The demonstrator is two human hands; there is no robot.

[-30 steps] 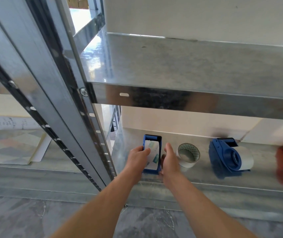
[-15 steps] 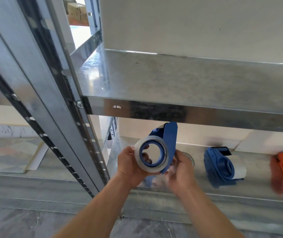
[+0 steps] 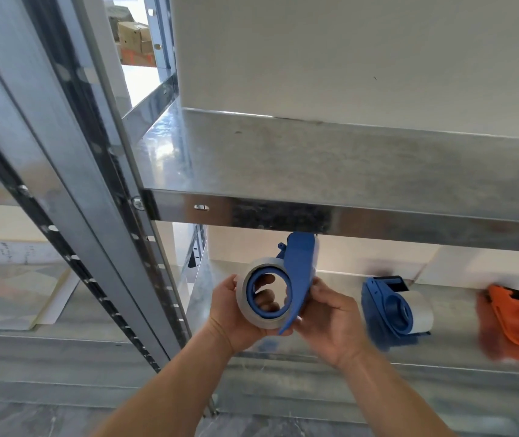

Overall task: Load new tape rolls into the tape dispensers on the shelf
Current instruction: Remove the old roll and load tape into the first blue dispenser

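Note:
I hold a blue tape dispenser (image 3: 298, 272) up in front of the lower shelf (image 3: 330, 351), its side facing me. A clear tape roll (image 3: 245, 307) sits on its blue hub. My left hand (image 3: 230, 316) grips the roll from the left, fingers showing through the hub. My right hand (image 3: 330, 320) grips the dispenser's body from the right. A second blue dispenser (image 3: 390, 310) with a roll on it lies on the lower shelf to the right. An orange dispenser (image 3: 513, 320) lies further right.
The upper metal shelf (image 3: 315, 165) juts out just above the held dispenser. A perforated steel upright (image 3: 94, 216) runs diagonally at the left. Cardboard boxes (image 3: 132, 39) stand far back at the top. The loose roll seen earlier is hidden behind my hands.
Both hands lifted the blue dispenser off the lower shelf and turned it so that the roll's side faces me. It now sits slightly higher, close under the upper shelf's edge.

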